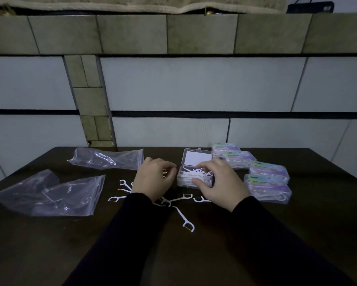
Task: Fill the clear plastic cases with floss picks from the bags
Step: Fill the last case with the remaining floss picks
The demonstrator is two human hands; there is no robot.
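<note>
Surface: dark wooden surface [49,244], working area at lower centre.
Bags: two clear plastic bags [47,195], flattened at left, apparently emptied.
Filled cases: four closed cases [268,182] parked right, out of the way.
Open case: clear plastic case [194,178], centre, lid back for loading.
Right hand [221,182]: grip curled on the case's picks, likely tamping.
Left hand [153,178]: grip loosely curled; contents unclear.
Loose picks: white floss picks [186,219] scattered below, awaiting pickup.

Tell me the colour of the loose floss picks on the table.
White, against the dark table; the floss picks show in the head view.
</note>
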